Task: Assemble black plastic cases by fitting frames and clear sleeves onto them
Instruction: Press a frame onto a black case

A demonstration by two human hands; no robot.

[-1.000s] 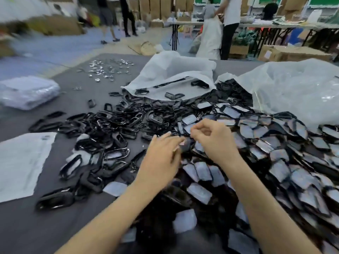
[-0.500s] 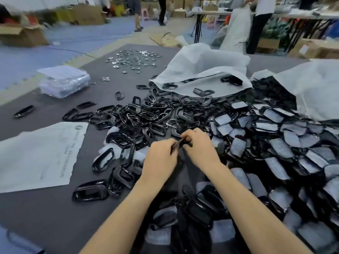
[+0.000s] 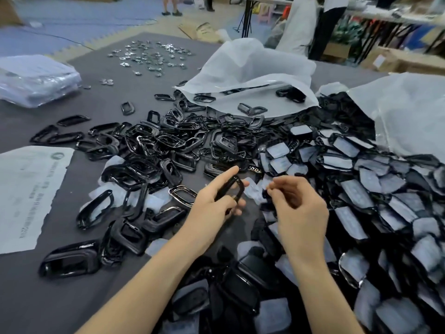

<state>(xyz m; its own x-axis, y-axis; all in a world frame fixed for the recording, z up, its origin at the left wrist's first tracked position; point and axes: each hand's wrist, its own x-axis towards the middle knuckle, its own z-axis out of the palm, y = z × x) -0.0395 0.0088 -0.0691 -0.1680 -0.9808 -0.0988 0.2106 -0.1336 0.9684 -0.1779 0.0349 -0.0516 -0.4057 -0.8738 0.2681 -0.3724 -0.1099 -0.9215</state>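
While left hand (image 3: pixel 214 208) grips black frame (image 3: pixel 231 189) above worktop (image 3: pixel 48 300), right hand (image 3: pixel 298 208) curled, blurred: can't tell if holding anything. Fitting step imo; next needs case from pile (image 3: pixel 361 189), aligned w/ frame.

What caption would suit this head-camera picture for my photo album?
Left hand holds a black plastic oval frame above a grey table heaped with black parts; right hand curled alongside.

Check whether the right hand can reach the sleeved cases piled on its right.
Probably yes: the right hand hangs beside the cases, which lie uncovered with nothing between. The left hand grips a frame.
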